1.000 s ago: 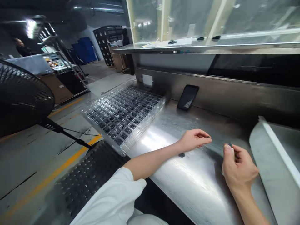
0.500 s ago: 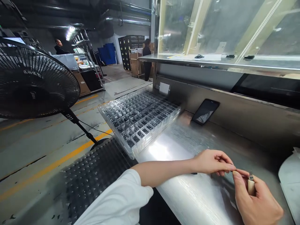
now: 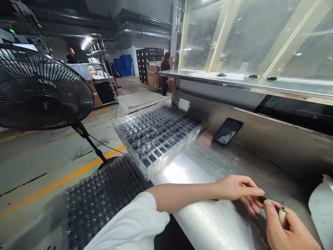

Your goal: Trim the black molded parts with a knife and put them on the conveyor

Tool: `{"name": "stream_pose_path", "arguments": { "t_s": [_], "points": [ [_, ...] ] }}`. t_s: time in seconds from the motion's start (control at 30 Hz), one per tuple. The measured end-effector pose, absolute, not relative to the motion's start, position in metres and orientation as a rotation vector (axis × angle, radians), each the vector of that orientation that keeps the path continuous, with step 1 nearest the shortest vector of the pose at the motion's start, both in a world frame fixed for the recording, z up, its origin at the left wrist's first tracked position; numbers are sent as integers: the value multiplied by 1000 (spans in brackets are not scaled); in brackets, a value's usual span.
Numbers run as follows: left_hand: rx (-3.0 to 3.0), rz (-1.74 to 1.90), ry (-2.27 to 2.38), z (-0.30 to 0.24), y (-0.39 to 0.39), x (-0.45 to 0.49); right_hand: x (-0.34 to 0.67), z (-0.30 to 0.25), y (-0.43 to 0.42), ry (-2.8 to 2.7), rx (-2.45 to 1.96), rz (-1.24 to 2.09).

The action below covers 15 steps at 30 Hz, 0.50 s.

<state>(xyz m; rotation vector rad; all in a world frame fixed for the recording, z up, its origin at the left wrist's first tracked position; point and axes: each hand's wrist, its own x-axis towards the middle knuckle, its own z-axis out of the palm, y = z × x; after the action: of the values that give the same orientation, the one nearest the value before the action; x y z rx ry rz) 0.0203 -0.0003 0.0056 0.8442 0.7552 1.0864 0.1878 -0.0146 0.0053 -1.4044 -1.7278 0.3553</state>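
Note:
My left hand (image 3: pixel 240 191) reaches across the steel bench (image 3: pixel 208 166) with thumb and fingers pinched on a tiny dark part (image 3: pixel 262 199). My right hand (image 3: pixel 288 227) meets it at the lower right, its thumb touching the same part, and its curled fingers hold a small pale tool (image 3: pixel 281 214). To the left on the bench lies a stack of clear plastic trays (image 3: pixel 156 133) with many small dark parts in their pockets.
A black phone (image 3: pixel 227 132) leans on the bench's back wall. A dark tray (image 3: pixel 101 198) lies lower left, beside a black floor fan (image 3: pixel 39 90). A white bin (image 3: pixel 322 205) sits at the right edge. Two people stand far back in the hall.
The view swung left and up. My two hands came together over the bench, from apart to touching at the fingertips on the small part.

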Motion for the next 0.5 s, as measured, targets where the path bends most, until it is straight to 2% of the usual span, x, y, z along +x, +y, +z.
{"name": "stream_pose_path", "arguments": {
  "t_s": [0.2, 0.5],
  "points": [
    [783, 980, 584, -1, 6, 16, 183, 18, -27, -1603, -1524, 570],
    [855, 905, 582, 3, 1, 16, 189, 8, -19, -1527, -1531, 645]
  ]
}}
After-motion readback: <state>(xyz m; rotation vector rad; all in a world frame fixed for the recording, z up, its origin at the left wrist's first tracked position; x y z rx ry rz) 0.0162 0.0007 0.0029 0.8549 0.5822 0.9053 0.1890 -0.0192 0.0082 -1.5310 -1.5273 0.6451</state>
